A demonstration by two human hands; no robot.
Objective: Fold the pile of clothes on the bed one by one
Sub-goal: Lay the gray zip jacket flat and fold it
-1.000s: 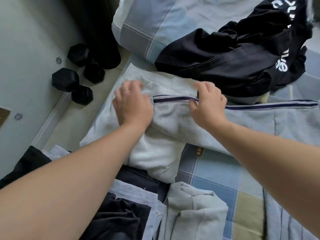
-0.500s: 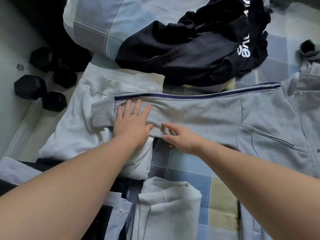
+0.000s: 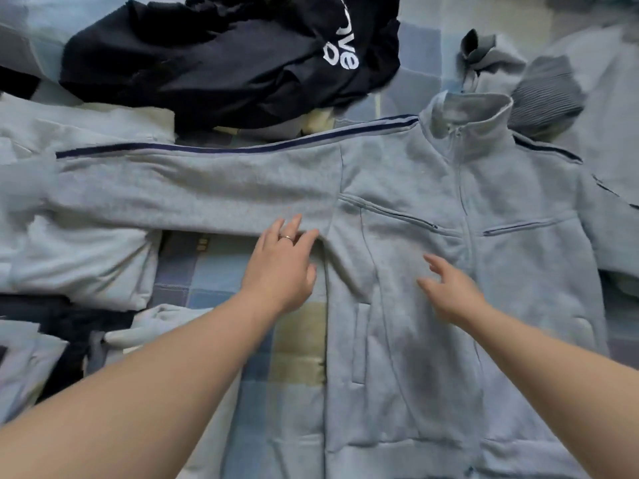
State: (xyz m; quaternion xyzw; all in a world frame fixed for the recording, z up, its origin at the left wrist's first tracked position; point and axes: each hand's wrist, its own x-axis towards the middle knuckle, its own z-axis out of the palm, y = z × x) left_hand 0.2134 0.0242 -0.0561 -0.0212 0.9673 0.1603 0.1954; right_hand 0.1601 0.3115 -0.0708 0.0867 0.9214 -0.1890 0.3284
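Observation:
A grey zip-up jacket [image 3: 415, 188] with a navy shoulder stripe lies face up on the checked bedspread [image 3: 221, 281], its one sleeve [image 3: 193, 191] stretched out flat to the left. My left hand [image 3: 281, 262], with a ring on it, lies flat with straight fingers at the underarm, where the sleeve joins the body. My right hand [image 3: 447, 288] rests on the jacket's chest with fingers spread and relaxed, holding nothing. A crumpled black garment [image 3: 221, 60] with white lettering lies beyond the sleeve.
A pale folded garment [image 3: 76, 267] lies at the left under the sleeve's cuff end. Dark and grey folded pieces [image 3: 65, 326] sit at the lower left. More grey clothing [image 3: 546, 88] with a ribbed cuff lies at the upper right.
Both hands have slid right along the sleeve, from near the cuff to the underarm and chest. My view has swung right, bringing the jacket's collar and zip into sight.

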